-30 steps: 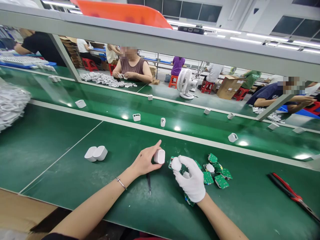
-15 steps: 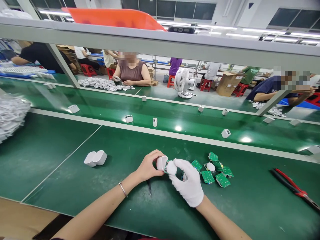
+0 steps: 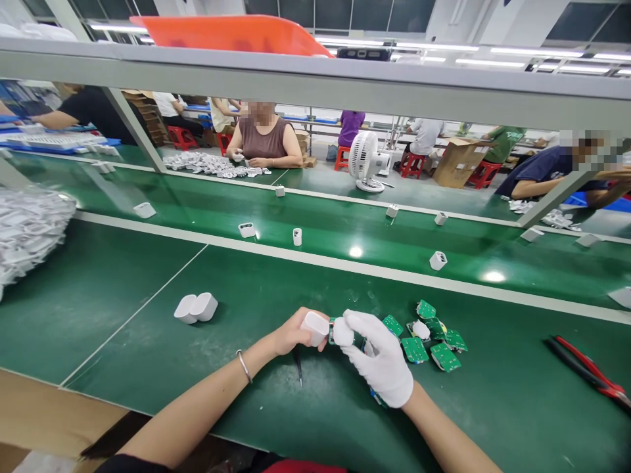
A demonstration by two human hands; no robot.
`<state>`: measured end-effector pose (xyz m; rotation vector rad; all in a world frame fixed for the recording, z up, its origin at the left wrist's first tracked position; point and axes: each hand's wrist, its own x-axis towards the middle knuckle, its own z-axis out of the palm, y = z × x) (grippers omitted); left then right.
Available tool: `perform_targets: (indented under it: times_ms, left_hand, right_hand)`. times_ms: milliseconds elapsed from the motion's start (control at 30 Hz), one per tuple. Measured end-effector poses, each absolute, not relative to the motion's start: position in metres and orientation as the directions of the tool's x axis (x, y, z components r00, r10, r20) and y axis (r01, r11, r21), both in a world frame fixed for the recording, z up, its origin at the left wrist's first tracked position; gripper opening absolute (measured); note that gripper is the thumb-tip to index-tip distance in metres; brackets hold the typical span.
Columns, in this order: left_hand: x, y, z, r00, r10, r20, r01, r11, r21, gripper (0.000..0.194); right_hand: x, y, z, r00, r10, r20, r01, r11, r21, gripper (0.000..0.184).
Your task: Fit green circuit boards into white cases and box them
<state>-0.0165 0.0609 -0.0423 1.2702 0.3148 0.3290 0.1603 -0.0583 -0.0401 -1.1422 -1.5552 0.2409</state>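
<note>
White plastic shell (image 3: 314, 330): held in the bare left hand (image 3: 292, 334), above the green bench (image 3: 236, 381). Grip: thumb and fingers closed around the shell body. A metal bangle (image 3: 243, 366) sits at the left wrist.

White cloth glove (image 3: 387, 371): worn on the right hand (image 3: 377, 355). Grip: thumb and fingertips pinched together on a round white piece (image 3: 344, 332) attached to a green circuit board (image 3: 332, 323). The board faces the shell at close range; whether the two touch cannot be told. Part of another board (image 3: 377, 397) shows below the gloved hand.

Near the right hand, on its right side, lies a loose group of circuit boards (image 3: 415, 351), some overlapping. Farther right lie red-and-black pliers (image 3: 586, 368). A thin black tool (image 3: 298, 369) lies below the left hand, pointed tip toward the near edge. Two more white shells (image 3: 204, 307) rest side by side, touching, left of the left hand.

Beyond a pale strip (image 3: 389, 274), small white housings (image 3: 438, 261) stand spaced apart on a green surface (image 3: 325, 253).
</note>
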Motion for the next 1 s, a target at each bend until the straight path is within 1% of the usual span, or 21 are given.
perform_targets:
  times_ms: [100, 200, 300, 400, 467, 533, 667, 767, 833, 900, 933, 1000]
  left_hand:
    - [-0.016, 0.059, -0.042, 0.946, 0.310, -0.095, -0.005, 0.306, 0.952, 0.021]
    - [-0.017, 0.059, -0.041, 0.968, 0.216, -0.130, 0.050, 0.343, 0.938, 0.021]
    - [-0.017, 0.059, -0.040, 0.980, 0.133, -0.148, 0.090, 0.366, 0.926, 0.021]
    - [-0.017, 0.059, -0.039, 0.984, 0.101, -0.148, 0.101, 0.370, 0.923, 0.020]
    - [-0.017, 0.058, -0.040, 0.986, 0.081, -0.148, 0.108, 0.371, 0.922, 0.019]
    - [-0.017, 0.058, -0.041, 0.987, 0.065, -0.150, 0.116, 0.369, 0.922, 0.022]
    - [-0.016, 0.059, -0.043, 0.986, 0.063, -0.153, 0.122, 0.344, 0.931, 0.027]
    - [-0.017, 0.059, -0.041, 0.985, 0.072, -0.157, 0.123, 0.347, 0.930, 0.029]
    - [-0.017, 0.059, -0.040, 0.985, 0.070, -0.159, 0.125, 0.356, 0.926, 0.033]
    - [-0.017, 0.058, -0.040, 0.985, 0.061, -0.162, 0.131, 0.350, 0.928, 0.035]
    - [-0.017, 0.058, -0.041, 0.985, 0.057, -0.161, 0.131, 0.351, 0.927, 0.035]
    - [-0.017, 0.057, -0.043, 0.988, 0.060, -0.143, 0.109, 0.388, 0.915, 0.039]
  right_hand:
    - [0.164, -0.059, -0.032, -0.040, 0.774, 0.632, 0.510, 0.560, -0.653, 0.043]
    - [0.165, -0.059, -0.022, -0.172, 0.761, 0.626, 0.531, 0.607, -0.592, 0.045]
    - [0.163, -0.060, -0.016, -0.245, 0.750, 0.615, 0.554, 0.629, -0.545, 0.045]
    - [0.158, -0.061, -0.013, -0.242, 0.762, 0.601, 0.614, 0.600, -0.513, 0.037]
    - [0.155, -0.061, -0.012, -0.232, 0.784, 0.576, 0.649, 0.566, -0.509, 0.028]
    - [0.153, -0.062, -0.012, -0.229, 0.803, 0.550, 0.668, 0.541, -0.511, 0.024]
    - [0.150, -0.065, -0.016, -0.194, 0.832, 0.520, 0.721, 0.481, -0.500, 0.025]
    - [0.146, -0.066, -0.016, -0.236, 0.857, 0.458, 0.803, 0.437, -0.404, 0.026]
    - [0.142, -0.066, -0.010, -0.289, 0.860, 0.421, 0.834, 0.442, -0.331, 0.026]
    - [0.138, -0.068, -0.002, -0.330, 0.854, 0.402, 0.838, 0.461, -0.291, 0.028]
    - [0.138, -0.069, 0.001, -0.346, 0.856, 0.385, 0.830, 0.470, -0.299, 0.031]
    - [0.139, -0.071, 0.006, -0.341, 0.874, 0.346, 0.804, 0.462, -0.374, 0.042]
